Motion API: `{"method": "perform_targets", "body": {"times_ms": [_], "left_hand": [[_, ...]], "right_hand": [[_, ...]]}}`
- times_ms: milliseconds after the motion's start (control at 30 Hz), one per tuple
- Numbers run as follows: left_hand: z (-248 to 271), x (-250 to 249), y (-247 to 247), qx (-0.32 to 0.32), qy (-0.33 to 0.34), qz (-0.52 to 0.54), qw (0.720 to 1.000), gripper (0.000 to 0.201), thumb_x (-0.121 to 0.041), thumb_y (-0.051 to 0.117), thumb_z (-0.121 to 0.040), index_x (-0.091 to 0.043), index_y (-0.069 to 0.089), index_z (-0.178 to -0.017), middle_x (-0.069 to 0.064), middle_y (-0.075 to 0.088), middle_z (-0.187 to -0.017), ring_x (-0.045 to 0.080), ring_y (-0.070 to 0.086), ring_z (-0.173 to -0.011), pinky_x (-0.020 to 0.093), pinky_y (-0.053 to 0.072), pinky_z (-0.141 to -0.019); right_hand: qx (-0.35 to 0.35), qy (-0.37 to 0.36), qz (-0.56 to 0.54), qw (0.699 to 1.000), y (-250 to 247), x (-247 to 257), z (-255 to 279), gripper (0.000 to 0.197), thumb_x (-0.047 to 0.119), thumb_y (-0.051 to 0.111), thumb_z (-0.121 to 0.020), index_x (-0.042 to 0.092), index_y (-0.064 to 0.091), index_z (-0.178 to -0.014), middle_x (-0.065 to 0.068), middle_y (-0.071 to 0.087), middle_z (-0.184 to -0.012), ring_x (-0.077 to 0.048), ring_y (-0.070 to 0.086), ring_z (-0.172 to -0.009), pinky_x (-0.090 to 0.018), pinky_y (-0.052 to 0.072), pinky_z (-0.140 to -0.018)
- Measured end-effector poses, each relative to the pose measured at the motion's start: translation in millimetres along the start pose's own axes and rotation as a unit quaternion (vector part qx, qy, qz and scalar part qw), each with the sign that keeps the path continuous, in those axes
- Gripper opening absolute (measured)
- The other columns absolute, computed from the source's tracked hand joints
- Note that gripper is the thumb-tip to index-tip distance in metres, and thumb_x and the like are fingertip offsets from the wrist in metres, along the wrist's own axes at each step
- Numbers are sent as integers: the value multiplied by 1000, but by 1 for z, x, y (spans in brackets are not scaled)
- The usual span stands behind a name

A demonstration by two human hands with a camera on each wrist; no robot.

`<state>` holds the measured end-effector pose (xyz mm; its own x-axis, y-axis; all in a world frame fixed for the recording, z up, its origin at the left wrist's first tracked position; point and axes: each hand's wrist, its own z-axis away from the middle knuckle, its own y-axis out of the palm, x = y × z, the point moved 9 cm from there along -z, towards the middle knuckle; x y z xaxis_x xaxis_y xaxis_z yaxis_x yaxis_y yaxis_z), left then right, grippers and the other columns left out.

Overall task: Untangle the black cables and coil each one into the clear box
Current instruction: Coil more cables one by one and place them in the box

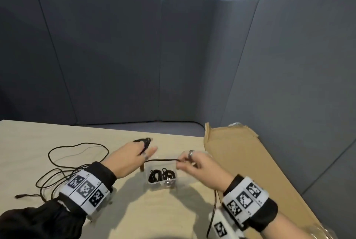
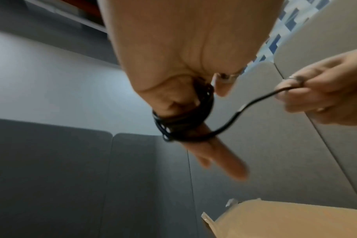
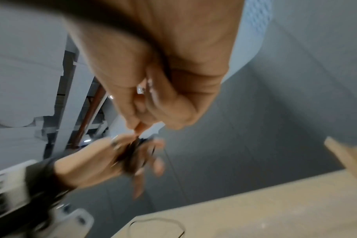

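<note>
Overhead, both hands raised above the table (image 1: 57,138), palms roughly facing each other. Left hand (image 1: 127,159) held with fingers straight and pointing away; a black cable (image 1: 161,160) is wound in several tight turns round two of those fingers (image 2: 230,164), seen clearly in the left wrist view as a dark band of loops. Thumb pressed against the wraps. From the wraps one strand runs taut across to the right hand (image 1: 194,165), whose thumb and fingertips pinch it; remaining fingers curled in. A ring on each hand.

Directly below the strand sits the clear box (image 1: 161,179), small, transparent plastic, with two compact black coils already inside it, side by side.

Left of the left wrist, loose cable (image 1: 77,154) lies in wide irregular loops on the table, thin, matte, one plug end near the front edge. Another strand hangs down by the right wrist.

Table surface pale wood grain, matte. Flattened brown cardboard (image 1: 240,161) to the right, corner torn. Grey felt-like padded panels (image 1: 115,55) behind, rounded corners. Both wrists carry white bands with black square markers over black sleeves.
</note>
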<state>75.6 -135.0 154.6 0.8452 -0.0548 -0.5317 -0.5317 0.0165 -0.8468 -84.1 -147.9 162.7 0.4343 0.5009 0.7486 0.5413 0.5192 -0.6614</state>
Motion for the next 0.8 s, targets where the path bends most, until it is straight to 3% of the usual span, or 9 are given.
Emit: {"method": "perform_targets", "body": {"times_ms": [67, 133, 200, 300, 400, 500, 567, 667, 800], "left_hand": [[6, -2, 10, 82, -16, 34, 996, 51, -65, 48, -82, -19, 65, -95, 0, 71, -76, 6, 61, -56, 20, 47, -63], [15, -15, 22, 193, -11, 133, 972, 39, -51, 62, -82, -13, 68, -77, -1, 62, -54, 10, 45, -35, 17, 38, -46], [29, -38, 30, 295, 28, 303, 906, 29, -34, 63, -86, -7, 70, -78, -5, 55, -45, 4, 36, -28, 13, 29, -38], [38, -75, 16, 314, 89, 556, 765, 27, -34, 65, -81, -10, 73, -92, -4, 62, -51, -1, 43, -32, 13, 24, -38], [22, -82, -1, 185, 86, 670, 714, 53, -35, 79, -65, -10, 69, -111, 11, 73, -95, 12, 66, -65, 17, 50, -60], [1, -64, -12, 28, 71, 666, 742, 51, -18, 64, -82, -6, 48, -129, 13, 63, -124, 26, 63, -111, 29, 54, -89], [-5, -47, -10, -38, 34, 565, 823, 46, -11, 50, -93, -9, 38, -137, 2, 60, -127, 18, 58, -117, 26, 48, -97], [-5, -41, 5, -12, 36, 267, 963, 46, -15, 42, -98, -11, 31, -143, -16, 54, -123, 8, 53, -120, 13, 42, -93], [4, -42, 20, 53, 44, 84, 994, 41, -31, 41, -98, -15, 42, -135, 3, 62, -122, 9, 60, -105, 13, 40, -85]], "right_hand": [[-24, 16, 61, 998, -21, -9, -5, 9, 35, 58, -90, 32, 67, -87, 17, 62, -75, 1, 56, -72, -16, 42, -69], [-49, 25, 135, 989, -37, -16, -7, 16, 38, 56, -90, 30, 69, -89, 18, 62, -76, 1, 55, -71, -18, 42, -67], [-90, 31, 163, 982, -51, -23, -9, 21, 38, 50, -94, 28, 68, -96, 18, 66, -91, 1, 58, -82, -23, 46, -77], [-47, 34, 158, 986, -33, -31, -13, 28, 43, 37, -98, 31, 60, -108, 10, 67, -108, -9, 60, -99, -34, 48, -91], [88, 18, 125, 988, 28, -25, -9, 27, 34, 36, -100, 23, 55, -116, 12, 66, -110, -7, 60, -101, -29, 45, -91], [142, -13, 55, 988, 57, -4, 2, 24, 23, 41, -100, 17, 50, -122, 32, 57, -71, 17, 50, -69, -9, 36, -68], [149, -30, 36, 988, 56, 6, 5, 23, 24, 47, -98, 18, 51, -120, 25, 54, -61, 10, 48, -60, -12, 34, -60], [121, -36, 24, 992, 42, 10, 3, 17, 24, 52, -95, 22, 60, -110, 25, 55, -62, 4, 47, -58, -13, 34, -57], [22, -29, 17, 999, 4, 3, -6, 17, 22, 55, -93, 19, 70, -101, 12, 70, -93, 4, 59, -84, -11, 44, -76]]}}
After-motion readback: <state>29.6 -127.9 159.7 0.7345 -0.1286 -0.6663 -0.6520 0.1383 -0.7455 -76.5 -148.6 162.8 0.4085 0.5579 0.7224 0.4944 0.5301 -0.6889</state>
